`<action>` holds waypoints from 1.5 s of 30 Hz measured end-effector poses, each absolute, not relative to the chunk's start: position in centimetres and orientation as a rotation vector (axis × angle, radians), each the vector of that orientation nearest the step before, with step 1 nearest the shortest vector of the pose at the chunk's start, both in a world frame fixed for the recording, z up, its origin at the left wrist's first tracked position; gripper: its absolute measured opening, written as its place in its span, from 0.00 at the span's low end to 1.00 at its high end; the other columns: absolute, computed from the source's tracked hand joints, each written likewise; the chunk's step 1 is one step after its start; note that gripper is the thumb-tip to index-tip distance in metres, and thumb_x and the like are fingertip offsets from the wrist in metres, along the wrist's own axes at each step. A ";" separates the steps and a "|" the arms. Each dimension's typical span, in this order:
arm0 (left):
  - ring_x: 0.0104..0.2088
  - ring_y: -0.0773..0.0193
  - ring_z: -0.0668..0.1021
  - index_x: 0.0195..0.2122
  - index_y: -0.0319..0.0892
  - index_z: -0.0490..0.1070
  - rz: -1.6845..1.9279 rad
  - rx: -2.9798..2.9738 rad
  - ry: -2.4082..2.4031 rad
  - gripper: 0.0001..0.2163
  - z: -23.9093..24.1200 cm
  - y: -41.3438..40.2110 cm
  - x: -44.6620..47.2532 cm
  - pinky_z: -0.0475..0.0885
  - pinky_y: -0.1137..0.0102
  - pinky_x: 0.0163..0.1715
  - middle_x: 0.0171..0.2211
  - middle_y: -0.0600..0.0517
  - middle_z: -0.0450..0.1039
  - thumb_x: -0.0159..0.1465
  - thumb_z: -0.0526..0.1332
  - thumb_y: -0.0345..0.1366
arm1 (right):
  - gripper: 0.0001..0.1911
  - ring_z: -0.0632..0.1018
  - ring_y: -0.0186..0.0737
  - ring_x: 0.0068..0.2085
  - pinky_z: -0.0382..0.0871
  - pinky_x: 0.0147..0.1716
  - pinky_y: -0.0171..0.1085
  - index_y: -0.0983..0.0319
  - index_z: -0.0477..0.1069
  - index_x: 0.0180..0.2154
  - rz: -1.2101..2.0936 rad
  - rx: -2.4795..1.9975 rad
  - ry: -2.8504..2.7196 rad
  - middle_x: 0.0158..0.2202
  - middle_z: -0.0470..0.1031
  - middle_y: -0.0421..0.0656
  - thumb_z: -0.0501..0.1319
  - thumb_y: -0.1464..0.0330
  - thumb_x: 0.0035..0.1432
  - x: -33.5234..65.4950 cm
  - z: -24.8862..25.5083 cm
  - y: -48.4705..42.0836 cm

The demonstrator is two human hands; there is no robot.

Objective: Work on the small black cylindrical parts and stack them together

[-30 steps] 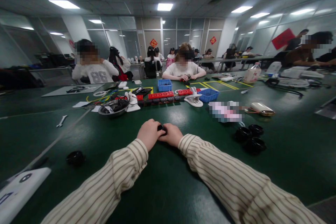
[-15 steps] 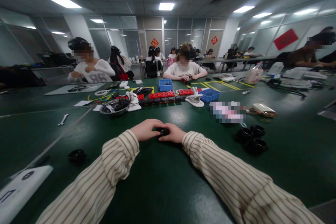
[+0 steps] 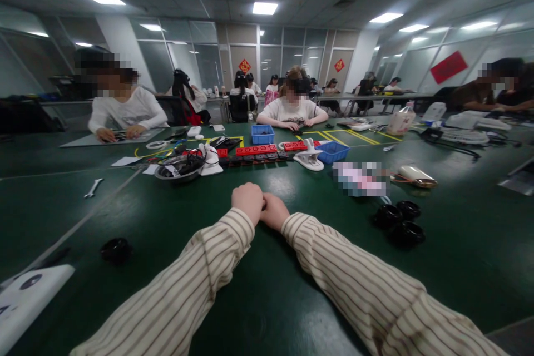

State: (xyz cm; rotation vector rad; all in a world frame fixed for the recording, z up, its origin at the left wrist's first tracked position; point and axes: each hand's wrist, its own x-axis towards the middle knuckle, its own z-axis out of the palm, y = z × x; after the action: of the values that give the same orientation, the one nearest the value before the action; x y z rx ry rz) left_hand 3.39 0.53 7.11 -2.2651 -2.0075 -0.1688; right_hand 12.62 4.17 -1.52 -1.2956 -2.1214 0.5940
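In the head view, my left hand (image 3: 247,202) and my right hand (image 3: 274,212) meet above the green tabletop, both with fingers closed. Between them is a small black round part (image 3: 263,204), almost wholly covered by the fingers. My left hand has its back turned up and wraps over the part; my right hand grips it from the other side. A similar black ring-shaped part (image 3: 115,249) lies by itself left of my left forearm. Three more black ring-shaped parts (image 3: 404,233) stand in a cluster right of my right hand.
Beyond my hands lie a row of red and black blocks (image 3: 256,150), a white clip stand (image 3: 309,157), a blue bin (image 3: 331,151) and a metal bowl of cables (image 3: 177,169). A wrench (image 3: 93,188) lies left. Co-workers sit across the table (image 3: 200,311).
My left hand has turned over and moved right, closing over the black round part, which is now mostly hidden. A co-worker at the left has leaned forward, hands lowered to the table.
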 end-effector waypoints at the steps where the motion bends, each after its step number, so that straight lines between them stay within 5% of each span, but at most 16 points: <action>1: 0.37 0.46 0.76 0.36 0.30 0.72 -0.162 -2.243 -2.024 0.11 7.2 0.7 3.7 0.69 0.62 0.33 0.35 0.35 0.72 0.57 0.61 0.35 | 0.11 0.70 0.37 0.32 0.59 0.30 0.33 0.64 0.68 0.30 0.576 -1.311 -2.110 0.31 0.71 0.43 0.63 0.65 0.46 12.6 -1.5 4.2; 10: 0.42 0.43 0.74 0.43 0.32 0.70 -0.110 -2.393 -1.941 0.24 8.0 1.6 1.2 0.68 0.56 0.39 0.40 0.35 0.71 0.53 0.60 0.50 | 0.14 0.69 0.36 0.30 0.59 0.29 0.33 0.64 0.68 0.29 0.600 -1.262 -2.167 0.28 0.69 0.41 0.65 0.61 0.44 13.2 -1.2 4.7; 15: 0.51 0.61 0.69 0.51 0.44 0.65 -0.061 -2.840 -1.566 0.22 9.3 2.4 -0.6 0.62 0.73 0.50 0.51 0.50 0.67 0.55 0.62 0.37 | 0.15 0.71 0.35 0.30 0.61 0.29 0.32 0.65 0.71 0.34 0.758 -1.105 -2.264 0.28 0.71 0.39 0.66 0.64 0.44 14.2 -0.5 5.3; 20: 0.44 0.63 0.74 0.45 0.44 0.72 0.026 -2.938 -1.510 0.17 8.6 3.4 -0.9 0.65 0.76 0.43 0.42 0.53 0.74 0.53 0.63 0.30 | 0.17 0.73 0.34 0.32 0.63 0.31 0.31 0.65 0.71 0.39 0.865 -1.030 -2.290 0.31 0.73 0.39 0.67 0.68 0.44 14.6 -0.2 5.6; 25: 0.39 0.56 0.76 0.39 0.39 0.74 -0.054 -2.651 -1.762 0.13 7.4 3.2 0.4 0.68 0.72 0.35 0.36 0.47 0.75 0.55 0.62 0.40 | 0.14 0.71 0.35 0.29 0.60 0.27 0.31 0.64 0.71 0.31 0.742 -1.174 -2.207 0.27 0.71 0.39 0.67 0.63 0.43 14.1 -0.9 5.3; 33: 0.38 0.46 0.76 0.37 0.32 0.72 -0.142 -2.190 -2.038 0.22 6.1 1.5 3.3 0.67 0.63 0.35 0.36 0.36 0.72 0.60 0.53 0.50 | 0.15 0.70 0.37 0.31 0.57 0.28 0.33 0.63 0.68 0.30 0.461 -1.436 -2.095 0.29 0.71 0.42 0.65 0.60 0.43 13.3 -0.7 4.0; 41: 0.32 0.50 0.76 0.33 0.38 0.70 -0.181 -2.176 -2.104 0.27 6.2 2.3 1.3 0.66 0.67 0.26 0.30 0.42 0.74 0.54 0.51 0.60 | 0.22 0.71 0.43 0.36 0.58 0.33 0.37 0.62 0.71 0.33 0.348 -1.489 -2.167 0.32 0.72 0.45 0.62 0.50 0.43 13.8 -0.2 3.9; 45: 0.26 0.56 0.74 0.29 0.42 0.68 -0.606 -2.185 -2.116 0.26 5.5 3.2 -0.6 0.58 0.71 0.22 0.23 0.49 0.71 0.53 0.49 0.62 | 0.25 0.72 0.45 0.37 0.59 0.34 0.38 0.62 0.71 0.35 0.347 -1.487 -2.187 0.33 0.73 0.46 0.62 0.48 0.42 13.9 -0.1 4.0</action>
State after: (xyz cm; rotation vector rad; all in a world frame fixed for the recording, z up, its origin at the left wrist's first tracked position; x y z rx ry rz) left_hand -0.60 3.18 5.54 -2.1853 -2.1161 -0.6057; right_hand 13.94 3.99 -0.11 -1.4869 -2.1873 0.3468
